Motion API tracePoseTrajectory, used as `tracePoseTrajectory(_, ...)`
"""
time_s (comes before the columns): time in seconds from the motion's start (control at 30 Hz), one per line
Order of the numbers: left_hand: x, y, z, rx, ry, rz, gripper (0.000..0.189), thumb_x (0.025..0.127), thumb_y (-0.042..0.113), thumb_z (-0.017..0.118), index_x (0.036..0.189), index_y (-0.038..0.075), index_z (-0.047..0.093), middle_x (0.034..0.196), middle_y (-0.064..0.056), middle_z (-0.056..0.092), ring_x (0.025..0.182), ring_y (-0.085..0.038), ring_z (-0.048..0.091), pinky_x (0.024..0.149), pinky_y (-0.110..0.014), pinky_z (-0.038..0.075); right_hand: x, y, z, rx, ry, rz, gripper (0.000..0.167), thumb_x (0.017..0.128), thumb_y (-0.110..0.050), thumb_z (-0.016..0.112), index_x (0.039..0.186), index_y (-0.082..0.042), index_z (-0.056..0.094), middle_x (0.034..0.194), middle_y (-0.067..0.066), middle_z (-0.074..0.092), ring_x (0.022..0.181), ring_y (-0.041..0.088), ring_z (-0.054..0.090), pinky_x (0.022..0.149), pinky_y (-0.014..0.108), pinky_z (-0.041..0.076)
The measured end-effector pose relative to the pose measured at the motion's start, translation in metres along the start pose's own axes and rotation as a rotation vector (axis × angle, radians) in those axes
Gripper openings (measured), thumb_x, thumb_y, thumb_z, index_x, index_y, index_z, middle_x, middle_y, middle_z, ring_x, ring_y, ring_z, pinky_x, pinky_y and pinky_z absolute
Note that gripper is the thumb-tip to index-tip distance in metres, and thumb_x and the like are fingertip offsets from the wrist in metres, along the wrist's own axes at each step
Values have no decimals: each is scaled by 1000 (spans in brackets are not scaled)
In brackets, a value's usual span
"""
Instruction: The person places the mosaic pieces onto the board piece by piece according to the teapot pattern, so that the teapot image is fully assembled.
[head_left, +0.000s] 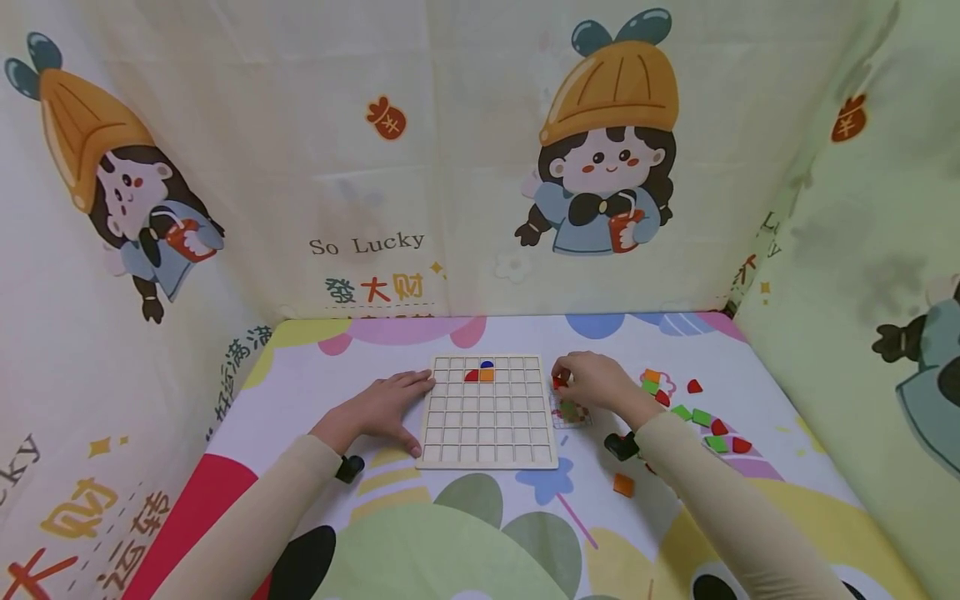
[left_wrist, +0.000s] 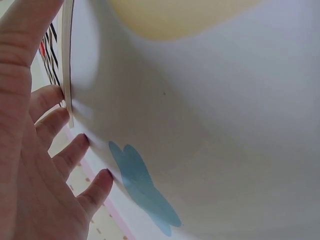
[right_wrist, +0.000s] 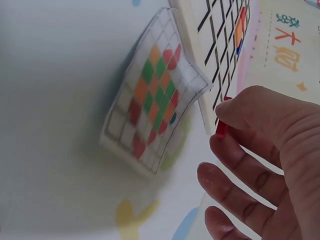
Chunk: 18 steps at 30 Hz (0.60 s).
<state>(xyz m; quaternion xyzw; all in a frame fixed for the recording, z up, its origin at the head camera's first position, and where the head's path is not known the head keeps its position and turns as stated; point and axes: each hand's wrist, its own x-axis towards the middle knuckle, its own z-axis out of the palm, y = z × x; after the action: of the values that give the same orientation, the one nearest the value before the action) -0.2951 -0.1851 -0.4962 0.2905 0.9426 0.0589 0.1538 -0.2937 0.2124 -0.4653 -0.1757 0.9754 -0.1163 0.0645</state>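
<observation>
A pale wooden grid board [head_left: 486, 430] lies on the table. Near its top sit a red piece [head_left: 472, 376], an orange square [head_left: 487, 376] beside it and a blue half-round piece [head_left: 487, 364] above the orange one. My left hand [head_left: 378, 410] is spread at the board's left edge, fingertips and thumb against its side. Right of the board, my right hand [head_left: 602, 385] pinches a small red piece [right_wrist: 221, 131] between thumb and index finger, other fingers loosely bent. Below that hand lies a pattern card [right_wrist: 162, 95] printed with a coloured grid figure, partly covered in the head view.
On the right of the table several loose pieces are scattered, among them a green tile [head_left: 702, 417] and a red piece [head_left: 694, 386]. One orange square [head_left: 623, 485] lies nearer, left of the right forearm. Printed cloth walls [head_left: 465, 183] enclose the table's back and sides.
</observation>
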Motion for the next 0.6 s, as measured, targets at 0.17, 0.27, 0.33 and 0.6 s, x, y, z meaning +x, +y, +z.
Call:
tracePoseTrajectory(0.17,1,0,1,3,2,1,131,61,77,84,164,17,31,173,-6,22,157,-37,23,116,-70,32,10,-6,1,7,14,-25,23,90,-25,80,110,-16,74,99,-2,71,87,16,62,81,38,56)
tracePoseTrajectory(0.27,1,1,1,-1,0,-2,130,61,76,85,164,18,31,173,-5,22,157,-36,23,116,-69,31,17,-9,3,10,20,-37,22,90,-26,79,109,-17,73,99,-2,71,87,16,61,82,38,55)
tracePoseTrajectory(0.33,1,1,0,-7,-1,-2,130,62,76,86,164,18,31,173,-5,22,158,-36,23,117,-69,31,21,-11,4,13,20,-35,22,91,-27,79,109,-17,73,99,-3,71,88,16,61,82,37,55)
tracePoseTrajectory(0.6,1,1,1,-6,-6,-8,130,61,77,85,164,19,31,173,-3,21,158,-35,22,118,-68,31,36,-25,4,51,20,-35,20,91,-25,77,109,-17,73,100,-2,71,90,18,63,84,39,55)
